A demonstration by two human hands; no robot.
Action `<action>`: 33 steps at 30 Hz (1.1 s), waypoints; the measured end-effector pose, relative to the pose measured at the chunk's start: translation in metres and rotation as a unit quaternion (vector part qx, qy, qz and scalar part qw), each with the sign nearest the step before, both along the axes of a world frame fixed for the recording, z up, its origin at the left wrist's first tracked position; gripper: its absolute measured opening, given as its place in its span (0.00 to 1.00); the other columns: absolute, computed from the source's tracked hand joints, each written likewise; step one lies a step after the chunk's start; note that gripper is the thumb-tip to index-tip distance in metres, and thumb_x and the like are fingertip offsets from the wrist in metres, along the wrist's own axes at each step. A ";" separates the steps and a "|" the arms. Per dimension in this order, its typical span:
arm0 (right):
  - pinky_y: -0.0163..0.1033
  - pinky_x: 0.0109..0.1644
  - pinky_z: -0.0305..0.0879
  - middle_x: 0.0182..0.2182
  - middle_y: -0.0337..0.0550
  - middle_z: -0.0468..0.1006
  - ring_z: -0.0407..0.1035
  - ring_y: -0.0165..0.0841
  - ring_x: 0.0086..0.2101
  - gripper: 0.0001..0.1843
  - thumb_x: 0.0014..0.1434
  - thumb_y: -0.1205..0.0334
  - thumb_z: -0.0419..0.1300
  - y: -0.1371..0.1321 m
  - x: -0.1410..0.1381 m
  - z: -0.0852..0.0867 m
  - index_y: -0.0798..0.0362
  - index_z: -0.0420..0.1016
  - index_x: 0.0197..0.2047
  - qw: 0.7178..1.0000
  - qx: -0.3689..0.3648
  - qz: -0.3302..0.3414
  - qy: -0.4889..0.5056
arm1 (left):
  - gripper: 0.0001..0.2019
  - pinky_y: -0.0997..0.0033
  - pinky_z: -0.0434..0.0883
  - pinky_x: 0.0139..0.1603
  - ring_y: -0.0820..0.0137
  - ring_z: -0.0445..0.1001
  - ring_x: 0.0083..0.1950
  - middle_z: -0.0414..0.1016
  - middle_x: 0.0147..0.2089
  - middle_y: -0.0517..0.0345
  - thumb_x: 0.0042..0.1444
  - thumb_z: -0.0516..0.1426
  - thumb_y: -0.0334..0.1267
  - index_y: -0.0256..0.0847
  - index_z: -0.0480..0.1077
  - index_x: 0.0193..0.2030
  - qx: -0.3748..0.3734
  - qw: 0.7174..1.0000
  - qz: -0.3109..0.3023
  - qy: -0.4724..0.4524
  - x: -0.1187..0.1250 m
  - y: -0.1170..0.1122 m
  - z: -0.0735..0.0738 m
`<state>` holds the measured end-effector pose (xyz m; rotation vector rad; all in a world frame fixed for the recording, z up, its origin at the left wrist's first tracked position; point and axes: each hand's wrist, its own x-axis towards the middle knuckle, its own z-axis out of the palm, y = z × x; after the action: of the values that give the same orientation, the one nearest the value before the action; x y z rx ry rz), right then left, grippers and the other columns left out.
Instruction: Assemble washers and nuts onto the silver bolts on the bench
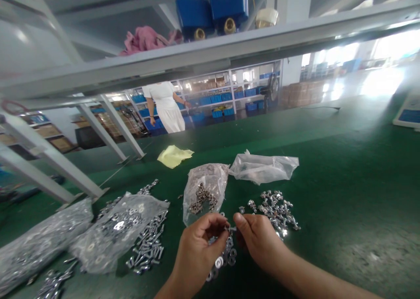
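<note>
Head view, left hand (198, 251), right hand (259, 240), both pinching small metal fastener (231, 229)

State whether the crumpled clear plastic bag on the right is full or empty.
Empty: the clear plastic bag lies flat and crumpled, with nothing showing through it.

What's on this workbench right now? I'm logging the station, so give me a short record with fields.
Left hand: fingertips pinch a small metal fastener
Right hand: fingertips pinch the same fastener from the other side
Below hands: loose metal washers
Beside hands: plastic bag of small metal parts; loose pile of small metal parts
Left on bench: loose bolts; bag of washers
Farther: yellow cloth; clear plastic bag
Surface: green bench mat
Background: person in white dress
</note>
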<state>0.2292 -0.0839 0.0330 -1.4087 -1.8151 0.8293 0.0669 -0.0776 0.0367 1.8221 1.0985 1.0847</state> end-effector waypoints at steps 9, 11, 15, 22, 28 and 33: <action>0.30 0.32 0.53 0.25 0.38 0.66 0.60 0.24 0.27 0.12 0.60 0.60 0.46 -0.008 -0.002 0.014 0.56 0.63 0.28 0.992 0.118 0.038 -0.034 | 0.10 0.77 0.68 0.41 0.75 0.70 0.38 0.70 0.37 0.57 0.50 0.55 0.35 0.36 0.64 0.40 -0.040 0.998 -0.007 -0.040 -0.003 0.003 0.000; 0.31 0.29 0.51 0.22 0.38 0.64 0.58 0.24 0.24 0.18 0.62 0.57 0.42 -0.007 -0.002 0.010 0.57 0.60 0.25 0.993 0.101 0.040 -0.048 | 0.09 0.77 0.68 0.41 0.75 0.70 0.37 0.70 0.36 0.57 0.50 0.55 0.35 0.36 0.65 0.39 -0.025 0.999 -0.012 -0.034 -0.002 0.001 0.002; 0.31 0.23 0.47 0.18 0.38 0.62 0.55 0.24 0.20 0.25 0.62 0.50 0.37 -0.004 0.000 0.008 0.57 0.60 0.23 0.998 0.017 0.042 -0.036 | 0.08 0.77 0.68 0.40 0.75 0.70 0.36 0.70 0.36 0.57 0.50 0.55 0.34 0.36 0.65 0.38 -0.011 1.000 -0.004 -0.028 0.000 0.000 0.005; 0.30 0.32 0.53 0.27 0.40 0.67 0.61 0.25 0.29 0.13 0.60 0.58 0.45 -0.009 0.000 0.019 0.56 0.64 0.30 0.993 0.101 0.052 -0.030 | 0.09 0.74 0.67 0.40 0.73 0.69 0.37 0.69 0.36 0.55 0.50 0.54 0.34 0.35 0.63 0.38 -0.061 0.996 -0.019 -0.064 0.000 0.001 0.004; 0.31 0.28 0.50 0.24 0.41 0.67 0.59 0.26 0.25 0.17 0.60 0.55 0.44 -0.001 0.002 0.020 0.58 0.64 0.28 0.989 0.115 0.066 -0.059 | 0.08 0.77 0.66 0.37 0.73 0.69 0.35 0.68 0.33 0.54 0.46 0.55 0.32 0.34 0.63 0.35 -0.061 0.992 -0.008 -0.110 0.009 0.002 0.014; 0.32 0.25 0.47 0.19 0.42 0.64 0.56 0.25 0.22 0.24 0.61 0.53 0.39 -0.006 0.006 0.035 0.59 0.61 0.22 0.992 0.087 0.055 -0.076 | 0.07 0.77 0.66 0.36 0.73 0.69 0.34 0.69 0.31 0.55 0.46 0.55 0.31 0.34 0.65 0.34 -0.032 0.993 -0.026 -0.112 0.013 -0.004 0.026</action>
<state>0.2353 -0.0898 0.0683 -1.2999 -2.0429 0.6141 0.0801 -0.0812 0.0627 1.6264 0.9374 1.1779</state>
